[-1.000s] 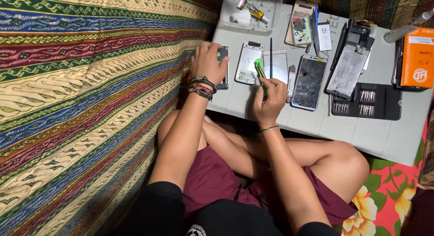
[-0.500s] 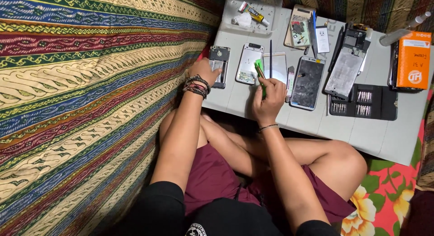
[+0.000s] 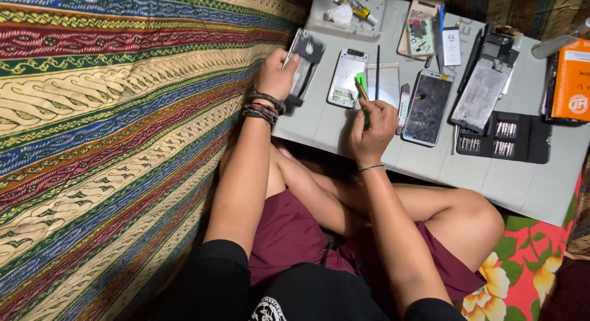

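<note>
Since the earlier frame the left hand [image 3: 278, 75] has lifted the dark phone frame [image 3: 305, 60] off the counter [image 3: 491, 180] and tipped it up on edge toward the striped cloth [image 3: 110, 112] at the frame's left; its fingers are wrapped round the frame's lower edge, holding it; the frame's long axis runs from upper right down to lower left, just above that hand. Right hand [image 3: 370, 129] sits closed round a green tool [image 3: 361, 87], tip pointing up-frame; the white phone shell [image 3: 347, 77] lies flat between the two hands, long axis up-down, just left of the tool tip; the right hand is nearer to it. A cracked dark screen [image 3: 428, 107] lies right of that hand.
</note>
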